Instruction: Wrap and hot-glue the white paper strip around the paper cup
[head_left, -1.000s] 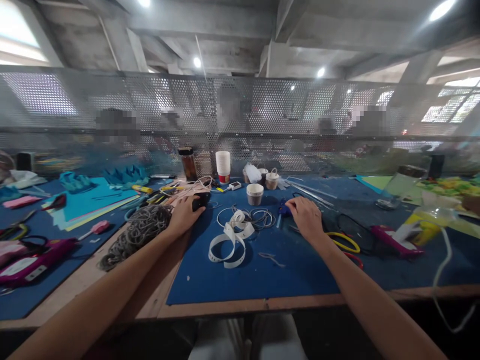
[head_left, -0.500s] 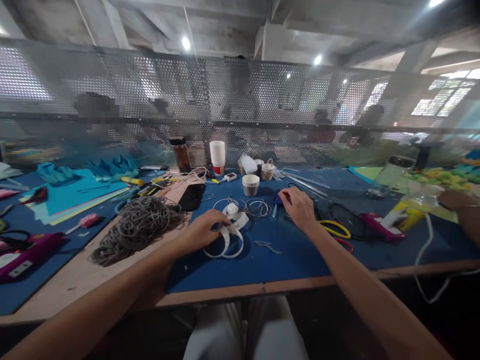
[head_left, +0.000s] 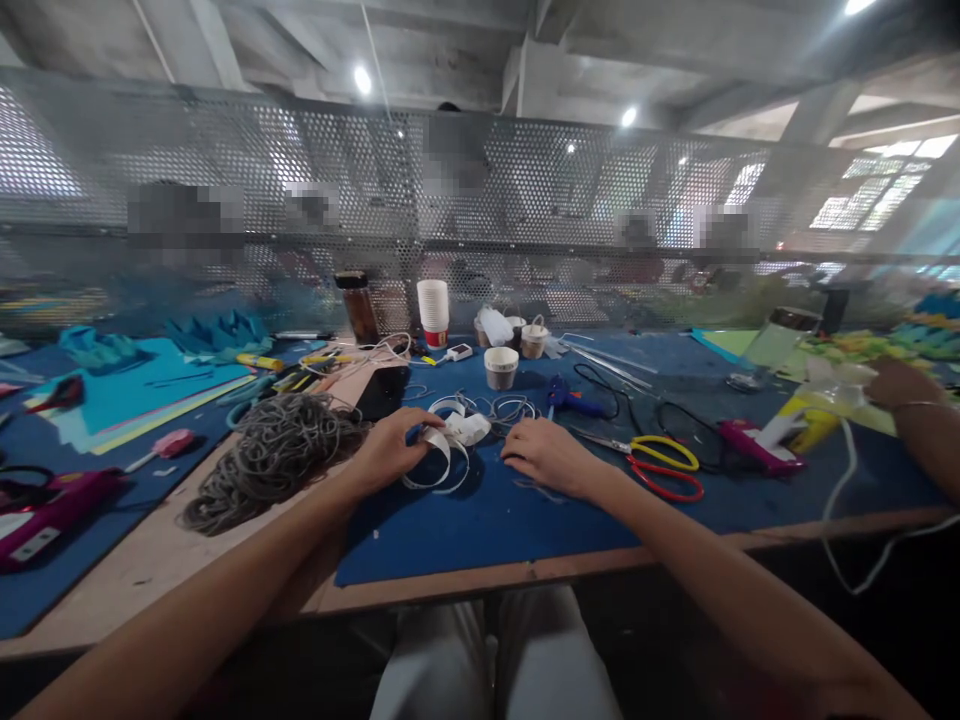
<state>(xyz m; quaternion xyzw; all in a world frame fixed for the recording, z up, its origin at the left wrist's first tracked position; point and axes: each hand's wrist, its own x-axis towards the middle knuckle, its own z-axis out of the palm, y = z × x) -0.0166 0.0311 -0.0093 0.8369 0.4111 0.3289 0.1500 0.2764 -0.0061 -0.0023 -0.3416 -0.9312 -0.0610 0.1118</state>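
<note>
My left hand (head_left: 390, 452) is closed round a loop of white plastic strip (head_left: 442, 452) on the blue mat (head_left: 480, 520). My right hand (head_left: 546, 458) rests just right of the strips, fingers curled toward them; whether it holds anything is unclear. Thin wire rings (head_left: 511, 409) lie just behind the strips. A blue glue gun (head_left: 564, 398) lies beyond my right hand.
A pile of grey cord (head_left: 274, 452) lies left of my left hand, a black box (head_left: 381, 392) behind it. Scissors with yellow and red handles (head_left: 660, 465) lie right. Paper cups (head_left: 501, 368), a cup stack (head_left: 433, 312) and a perforated metal screen (head_left: 480, 200) stand behind. Another person's hand (head_left: 904, 385) is far right.
My left hand left the black box, came to the white strips and lifted a loop. My right hand drew back from the glue gun toward the strips.
</note>
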